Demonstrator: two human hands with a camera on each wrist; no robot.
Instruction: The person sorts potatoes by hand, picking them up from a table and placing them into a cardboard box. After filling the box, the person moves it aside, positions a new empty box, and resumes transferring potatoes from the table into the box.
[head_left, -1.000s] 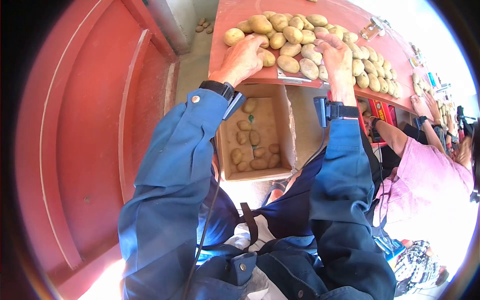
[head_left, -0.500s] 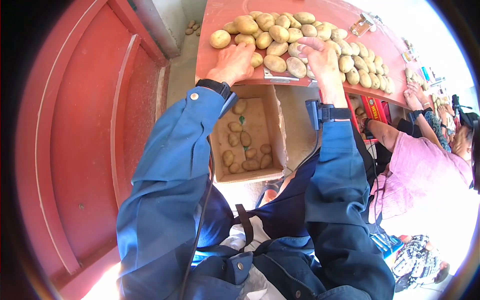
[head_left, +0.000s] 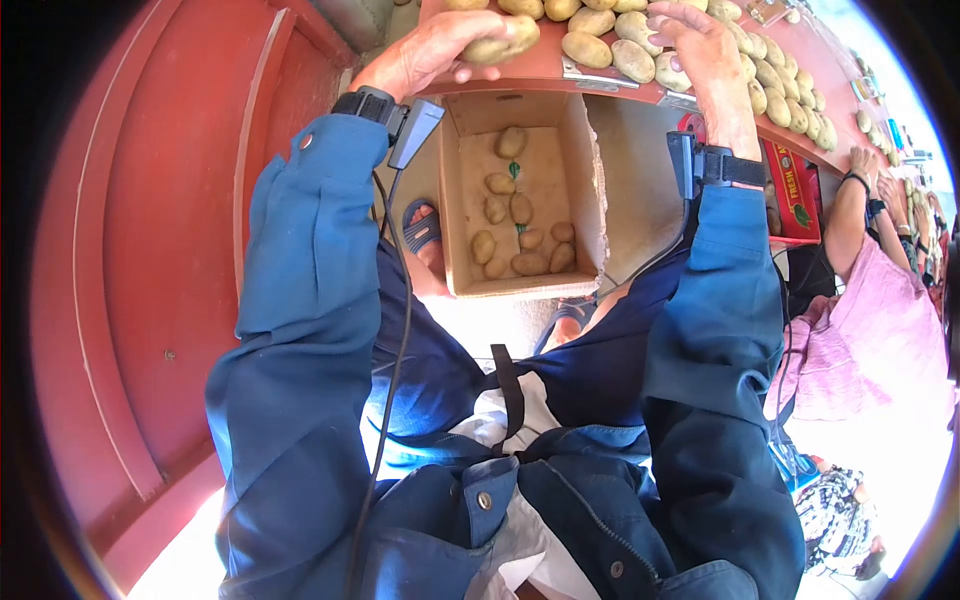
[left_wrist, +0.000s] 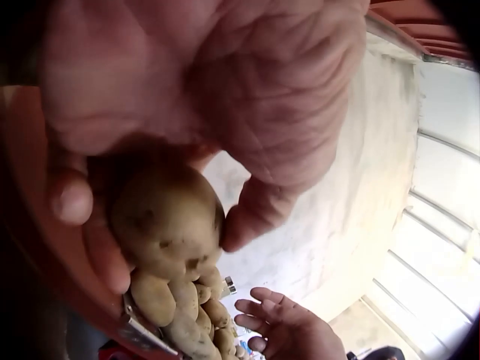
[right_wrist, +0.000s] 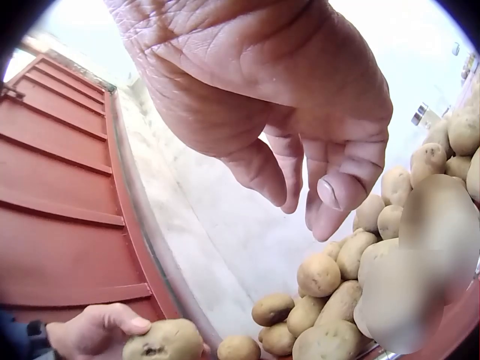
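My left hand grips a potato at the left front edge of the red table. The left wrist view shows this potato between thumb and fingers, with small dark pits on its skin; in the right wrist view it has a dark spot. My right hand is over the potato pile, fingers loosely bent and holding nothing. Seen from the right wrist, the hand hangs above the heaped potatoes, its fingertips apart from them.
Below the table edge stands an open cardboard box with several potatoes. To its right is a red printed box. People sit along the table at the right, one in a pink shirt. A red door stands at left.
My left hand has lifted a potato off the table's left part and moved left and toward me with it. The right hand remains over the pile. The head view has shifted.
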